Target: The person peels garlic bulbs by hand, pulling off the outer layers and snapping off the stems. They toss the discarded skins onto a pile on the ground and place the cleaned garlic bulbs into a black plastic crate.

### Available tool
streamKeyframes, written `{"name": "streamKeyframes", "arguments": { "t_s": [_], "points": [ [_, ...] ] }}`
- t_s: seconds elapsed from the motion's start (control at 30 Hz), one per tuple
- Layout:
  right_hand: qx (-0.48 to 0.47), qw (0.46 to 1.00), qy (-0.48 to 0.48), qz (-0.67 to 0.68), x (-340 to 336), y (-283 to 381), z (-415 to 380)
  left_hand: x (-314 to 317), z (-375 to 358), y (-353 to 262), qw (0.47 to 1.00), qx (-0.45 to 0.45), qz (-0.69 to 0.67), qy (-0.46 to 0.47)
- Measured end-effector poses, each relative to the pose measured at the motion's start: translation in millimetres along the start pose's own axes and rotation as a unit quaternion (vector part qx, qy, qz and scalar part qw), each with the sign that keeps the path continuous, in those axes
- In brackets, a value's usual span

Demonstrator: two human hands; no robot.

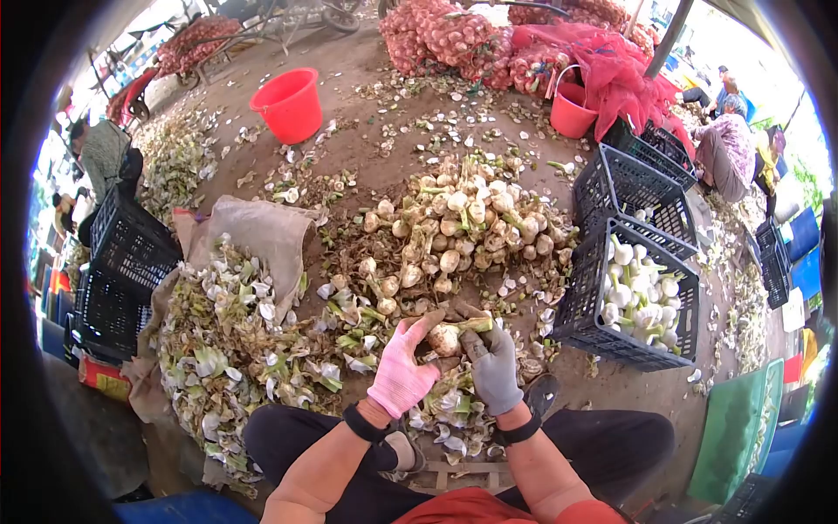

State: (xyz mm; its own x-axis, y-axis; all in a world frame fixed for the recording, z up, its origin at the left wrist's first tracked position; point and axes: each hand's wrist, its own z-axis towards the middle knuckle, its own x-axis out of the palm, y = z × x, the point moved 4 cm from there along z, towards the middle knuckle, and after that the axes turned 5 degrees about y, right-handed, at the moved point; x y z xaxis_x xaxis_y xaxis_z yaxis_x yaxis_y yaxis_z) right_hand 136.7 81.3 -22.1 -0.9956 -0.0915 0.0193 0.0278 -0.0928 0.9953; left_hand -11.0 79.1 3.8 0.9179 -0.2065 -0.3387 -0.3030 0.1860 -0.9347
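In front of my knees, both gloved hands are closed on one garlic bulb with a short green stem. My left hand, in a pink glove with dirty fingertips, grips the round, soil-stained bulb. My right hand, in a grey glove, pinches the stem side, and some of its fingers are hidden behind the garlic. Just beyond lies a heap of untrimmed garlic with brownish skins. At the right, a black crate holds cleaner white bulbs.
Peeled skins and leaves pile up at my left beside a sack cloth. Another black crate stands behind the filled one. A red bucket and mesh sacks of garlic stand farther back. A person sits at far right.
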Motion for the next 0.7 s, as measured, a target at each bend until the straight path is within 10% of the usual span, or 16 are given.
{"name": "streamKeyframes", "arguments": {
  "t_s": [0.3,0.57,0.7],
  "points": [
    [-0.008,0.996,-0.047,-0.072,-10.8,25.4,-8.5,7.0,-1.4,3.6,0.887,-0.118,-0.436,0.093],
    [0.004,0.996,-0.072,-0.059,-15.8,19.7,-15.8,18.1,-7.7,28.5,0.770,-0.329,-0.534,0.115],
    [0.053,0.996,-0.055,-0.036,-21.3,21.1,-19.4,11.2,-6.6,25.2,0.869,-0.251,-0.417,0.091]
  ]
}}
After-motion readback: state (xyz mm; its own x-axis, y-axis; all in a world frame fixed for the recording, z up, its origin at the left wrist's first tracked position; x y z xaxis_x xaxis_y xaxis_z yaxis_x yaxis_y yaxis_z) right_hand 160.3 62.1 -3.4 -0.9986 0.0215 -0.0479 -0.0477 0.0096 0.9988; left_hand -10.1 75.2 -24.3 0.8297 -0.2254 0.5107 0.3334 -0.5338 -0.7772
